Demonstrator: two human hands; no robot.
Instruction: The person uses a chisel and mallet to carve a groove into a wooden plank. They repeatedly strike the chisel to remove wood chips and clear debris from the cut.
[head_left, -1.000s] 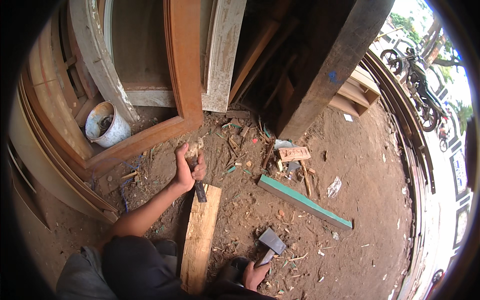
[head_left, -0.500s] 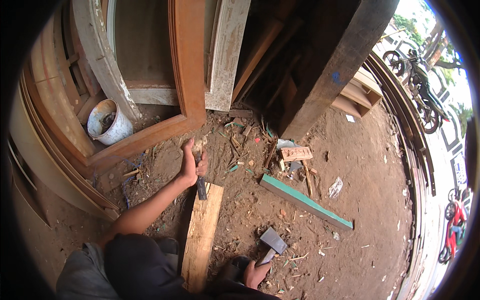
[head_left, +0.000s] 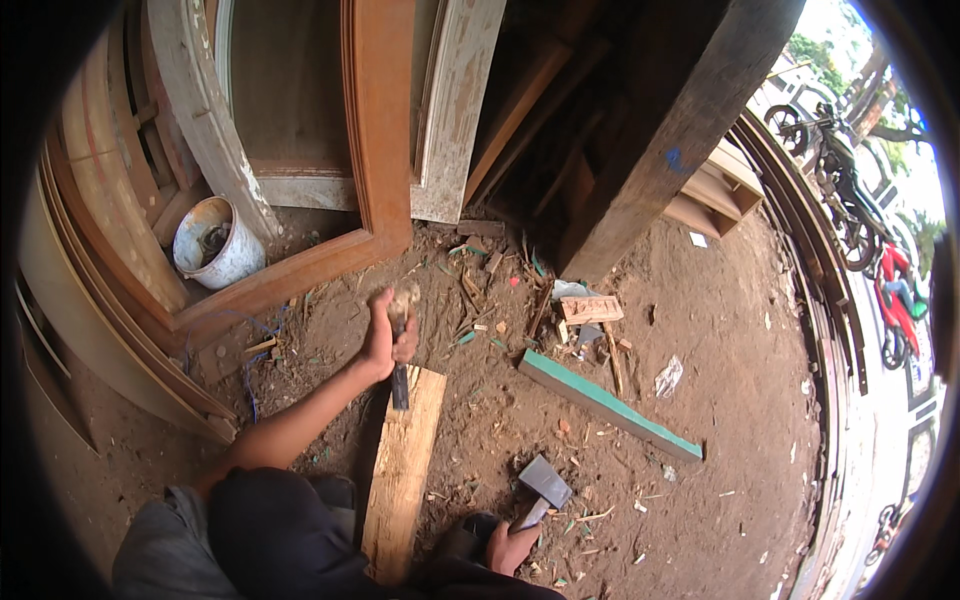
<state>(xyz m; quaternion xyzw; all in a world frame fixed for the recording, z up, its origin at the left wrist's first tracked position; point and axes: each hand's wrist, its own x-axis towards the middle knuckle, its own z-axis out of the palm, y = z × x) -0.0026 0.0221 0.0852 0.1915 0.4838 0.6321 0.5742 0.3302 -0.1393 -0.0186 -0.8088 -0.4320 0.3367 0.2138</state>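
The left hand (head_left: 388,335) is wrapped around a chisel (head_left: 399,372), holding it upright with its dark blade set on the far end of a plank (head_left: 404,470). The right hand (head_left: 512,546) grips the handle of a hammer (head_left: 541,485), whose head rests low on the dirt, just right of the plank. The plank lies flat on the ground between the knees. Further right lies a green-edged strip (head_left: 606,405); a white bucket (head_left: 215,243) stands at the left by an orange door frame (head_left: 380,150).

Open dirt right of plank (head_left: 403,470); door frame (head_left: 300,270), bucket (head_left: 215,243) block left.
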